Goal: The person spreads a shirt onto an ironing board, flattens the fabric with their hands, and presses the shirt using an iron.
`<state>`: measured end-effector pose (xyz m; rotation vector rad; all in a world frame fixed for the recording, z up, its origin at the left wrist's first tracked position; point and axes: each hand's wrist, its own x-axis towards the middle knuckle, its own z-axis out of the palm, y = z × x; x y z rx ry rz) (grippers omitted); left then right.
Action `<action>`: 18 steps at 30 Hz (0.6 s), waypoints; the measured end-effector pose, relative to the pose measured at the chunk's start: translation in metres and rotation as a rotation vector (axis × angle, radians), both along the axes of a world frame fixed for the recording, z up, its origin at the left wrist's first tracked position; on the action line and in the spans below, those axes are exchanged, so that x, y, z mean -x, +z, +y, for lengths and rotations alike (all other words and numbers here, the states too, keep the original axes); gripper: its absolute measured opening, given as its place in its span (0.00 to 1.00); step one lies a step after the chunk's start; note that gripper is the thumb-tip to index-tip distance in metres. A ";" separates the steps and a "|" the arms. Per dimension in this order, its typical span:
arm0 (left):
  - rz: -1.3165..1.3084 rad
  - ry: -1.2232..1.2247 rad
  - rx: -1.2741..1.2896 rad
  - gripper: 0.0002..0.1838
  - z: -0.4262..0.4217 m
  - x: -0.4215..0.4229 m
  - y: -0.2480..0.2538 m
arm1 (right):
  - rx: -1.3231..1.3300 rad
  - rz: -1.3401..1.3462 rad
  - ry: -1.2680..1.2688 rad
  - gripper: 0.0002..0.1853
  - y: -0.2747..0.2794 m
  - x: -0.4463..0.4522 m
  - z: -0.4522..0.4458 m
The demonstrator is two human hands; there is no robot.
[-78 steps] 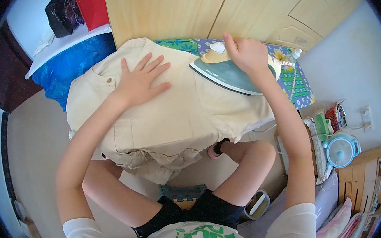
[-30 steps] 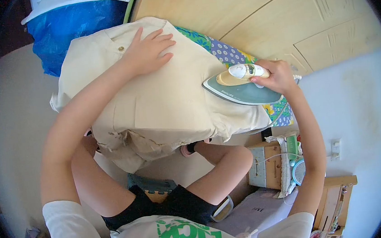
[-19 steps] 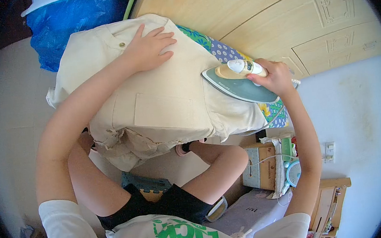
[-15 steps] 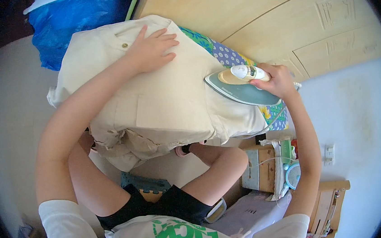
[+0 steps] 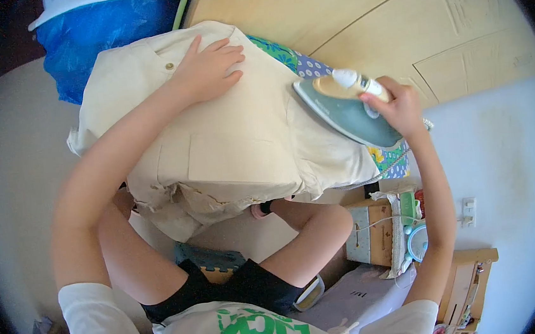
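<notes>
A cream garment with a metal button near its upper left and a flat pocket panel is draped over an ironing board with a patterned flowered cover. My left hand lies flat on the garment's upper part, fingers spread. My right hand is wrapped round the handle of a clothes iron, green-grey with a white and yellowish top. The iron is over the garment's right part, its tip pointing to the upper left; whether its soleplate touches the cloth I cannot tell. The cord trails below it.
Pale wooden cabinets stand behind the board. A blue plastic bag is at the upper left. To the lower right are a box, a small blue fan and a wooden piece of furniture. A wall switch is at the right.
The iron has shifted slightly to the right and turned a little, with my right hand still around its handle. My left hand stays flat in place on the garment.
</notes>
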<state>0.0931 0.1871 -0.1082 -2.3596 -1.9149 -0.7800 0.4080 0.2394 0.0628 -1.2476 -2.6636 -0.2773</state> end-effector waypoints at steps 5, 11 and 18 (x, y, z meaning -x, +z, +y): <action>-0.111 -0.005 -0.114 0.17 0.002 0.004 0.002 | 0.365 0.359 -0.385 0.29 0.043 0.012 -0.002; -0.835 -0.023 -0.355 0.12 -0.010 0.007 0.064 | 1.203 0.930 -0.254 0.21 0.053 0.044 -0.030; -0.985 -0.173 0.344 0.27 -0.071 -0.039 0.152 | 1.605 1.365 -0.159 0.15 -0.010 0.120 -0.047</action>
